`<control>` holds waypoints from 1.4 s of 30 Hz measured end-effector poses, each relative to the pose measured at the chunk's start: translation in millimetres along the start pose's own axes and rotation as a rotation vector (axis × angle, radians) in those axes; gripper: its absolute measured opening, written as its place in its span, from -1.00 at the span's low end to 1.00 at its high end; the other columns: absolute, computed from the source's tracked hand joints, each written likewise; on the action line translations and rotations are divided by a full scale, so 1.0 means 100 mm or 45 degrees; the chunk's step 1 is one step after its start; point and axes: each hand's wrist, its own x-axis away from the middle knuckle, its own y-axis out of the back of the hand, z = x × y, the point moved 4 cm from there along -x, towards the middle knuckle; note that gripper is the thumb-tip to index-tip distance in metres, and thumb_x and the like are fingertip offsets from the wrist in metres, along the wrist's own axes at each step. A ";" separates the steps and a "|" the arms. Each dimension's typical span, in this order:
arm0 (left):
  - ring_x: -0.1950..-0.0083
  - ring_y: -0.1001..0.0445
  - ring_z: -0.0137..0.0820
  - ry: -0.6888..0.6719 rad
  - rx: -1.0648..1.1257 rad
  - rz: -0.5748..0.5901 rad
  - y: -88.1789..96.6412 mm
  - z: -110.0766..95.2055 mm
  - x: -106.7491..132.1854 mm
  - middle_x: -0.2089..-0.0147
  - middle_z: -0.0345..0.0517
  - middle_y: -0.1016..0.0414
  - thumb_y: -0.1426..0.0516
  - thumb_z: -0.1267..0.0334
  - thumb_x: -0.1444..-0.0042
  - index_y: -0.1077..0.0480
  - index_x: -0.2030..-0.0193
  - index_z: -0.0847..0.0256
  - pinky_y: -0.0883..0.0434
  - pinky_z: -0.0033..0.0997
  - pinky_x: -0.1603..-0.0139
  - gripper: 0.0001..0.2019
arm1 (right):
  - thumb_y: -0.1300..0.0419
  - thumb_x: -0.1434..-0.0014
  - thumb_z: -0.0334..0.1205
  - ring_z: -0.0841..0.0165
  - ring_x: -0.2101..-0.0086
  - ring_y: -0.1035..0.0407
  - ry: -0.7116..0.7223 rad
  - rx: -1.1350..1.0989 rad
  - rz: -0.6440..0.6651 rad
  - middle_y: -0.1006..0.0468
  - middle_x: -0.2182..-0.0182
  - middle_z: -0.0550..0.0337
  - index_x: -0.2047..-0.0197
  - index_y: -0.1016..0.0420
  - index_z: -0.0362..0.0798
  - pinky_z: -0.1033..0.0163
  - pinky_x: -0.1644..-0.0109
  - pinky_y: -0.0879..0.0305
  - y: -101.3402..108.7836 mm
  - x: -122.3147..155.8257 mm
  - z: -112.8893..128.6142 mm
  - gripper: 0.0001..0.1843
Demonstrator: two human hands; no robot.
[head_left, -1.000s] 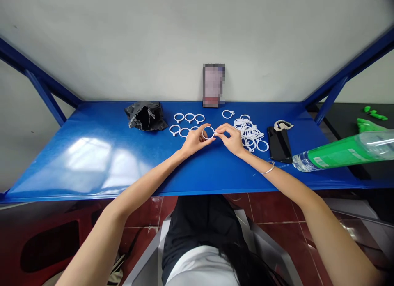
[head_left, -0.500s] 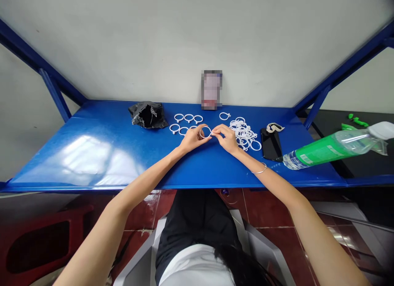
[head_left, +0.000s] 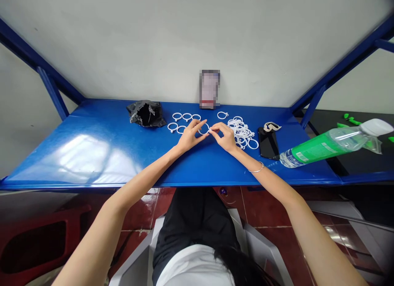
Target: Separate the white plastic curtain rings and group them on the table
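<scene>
A white curtain ring [head_left: 200,131] with a small eyelet stands between my two hands. My right hand [head_left: 225,137] pinches it at its right side, by the eyelet. My left hand [head_left: 188,138] is around its left side, thumb and index finger spread apart; whether they touch the ring I cannot tell. Behind my left hand, several more white rings [head_left: 177,116] lie in two rows, the nearer row partly hidden by my fingers. Right of my right hand is a loose pile of white rings [head_left: 243,132]. One separate ring [head_left: 222,115] lies beyond my hands.
A torn black plastic bag [head_left: 146,113] sits at the back left of the blue table [head_left: 147,154]. A blurred upright object [head_left: 209,88] leans on the wall. To the right are a black phone [head_left: 268,144], a whitish strip [head_left: 272,127] and a bottle with a green label [head_left: 320,148].
My left fingers have loosened and spread from the ring, the index finger lifting. My right hand still pinches the ring. The whole view has shifted slightly.
</scene>
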 end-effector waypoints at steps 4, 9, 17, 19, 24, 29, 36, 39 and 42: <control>0.09 -0.51 -0.32 0.054 0.154 0.069 -0.05 -0.08 -0.02 0.01 0.10 -0.48 -0.21 -0.04 -0.18 -0.43 -0.11 0.24 -0.52 -0.33 0.12 -0.52 | -0.18 -0.31 -0.10 0.32 0.38 -0.47 -0.012 -0.045 0.030 -0.58 0.29 0.10 0.19 -0.52 0.00 0.16 0.25 -0.48 0.02 0.00 0.07 -0.83; 0.13 -0.54 -0.34 0.155 0.344 0.108 -0.12 -0.13 -0.01 0.04 0.08 -0.53 -0.22 -0.13 -0.13 -0.41 -0.01 0.29 -0.53 -0.35 0.13 -0.48 | -0.19 -0.30 -0.10 0.34 0.36 -0.46 0.013 -0.064 0.077 -0.58 0.28 0.12 0.18 -0.54 0.01 0.18 0.24 -0.48 0.01 0.01 0.10 -0.83; 0.15 -0.53 -0.35 0.106 0.137 0.245 -0.10 -0.12 0.00 0.09 0.02 -0.55 -0.20 0.06 -0.20 -0.41 0.03 0.27 -0.47 -0.36 0.11 -0.66 | -0.21 -0.29 -0.14 0.34 0.35 -0.44 -0.014 -0.129 0.228 -0.56 0.29 0.13 0.23 -0.54 -0.01 0.20 0.27 -0.44 -0.05 0.00 0.08 -0.86; 0.13 -0.53 -0.34 0.080 0.111 0.280 -0.10 -0.11 0.00 0.07 0.03 -0.54 -0.19 0.08 -0.22 -0.41 0.03 0.27 -0.46 -0.35 0.10 -0.68 | -0.21 -0.28 -0.16 0.35 0.36 -0.44 -0.019 -0.125 0.223 -0.56 0.30 0.13 0.25 -0.53 -0.02 0.20 0.27 -0.44 -0.06 0.01 0.06 -0.87; 0.13 -0.52 -0.32 0.035 0.102 0.332 -0.11 -0.06 -0.01 0.07 0.03 -0.53 -0.19 0.05 -0.21 -0.41 0.06 0.25 -0.46 -0.34 0.10 -0.68 | -0.20 -0.28 -0.18 0.35 0.37 -0.43 -0.036 -0.104 0.266 -0.55 0.31 0.15 0.25 -0.52 -0.01 0.21 0.27 -0.43 -0.08 0.01 0.03 -0.88; 0.13 -0.51 -0.32 0.031 0.071 0.362 -0.13 -0.03 -0.01 0.07 0.01 -0.51 -0.19 0.05 -0.21 -0.39 0.08 0.24 -0.44 -0.34 0.09 -0.70 | -0.20 -0.27 -0.21 0.35 0.37 -0.43 0.000 -0.095 0.302 -0.56 0.31 0.15 0.27 -0.51 -0.01 0.22 0.28 -0.43 -0.08 0.00 0.05 -0.90; -0.01 -0.46 -0.22 -0.047 -0.070 0.356 -0.11 -0.01 -0.03 -0.03 0.07 -0.43 -0.18 0.19 -0.22 -0.37 0.02 0.23 -0.42 -0.26 -0.01 -0.76 | -0.15 -0.30 -0.22 0.30 0.33 -0.45 0.099 0.050 0.346 -0.56 0.31 0.13 0.28 -0.48 -0.01 0.19 0.26 -0.42 -0.09 0.02 0.03 -0.88; 0.01 -0.45 -0.22 -0.049 -0.095 0.334 -0.09 0.03 -0.03 -0.05 0.09 -0.38 -0.20 0.19 -0.20 -0.37 -0.02 0.22 -0.43 -0.27 0.03 -0.71 | -0.13 -0.31 -0.23 0.24 0.24 -0.47 0.181 0.177 0.383 -0.58 0.28 0.09 0.27 -0.48 0.00 0.14 0.18 -0.42 -0.09 0.03 0.00 -0.87; 0.00 -0.43 -0.21 -0.057 -0.112 0.297 -0.07 0.05 -0.02 -0.06 0.10 -0.35 -0.21 0.20 -0.20 -0.38 -0.02 0.22 -0.44 -0.27 0.04 -0.71 | -0.11 -0.31 -0.26 0.21 0.24 -0.47 0.212 0.277 0.439 -0.58 0.27 0.07 0.27 -0.47 0.00 0.11 0.16 -0.41 -0.10 0.04 -0.04 -0.86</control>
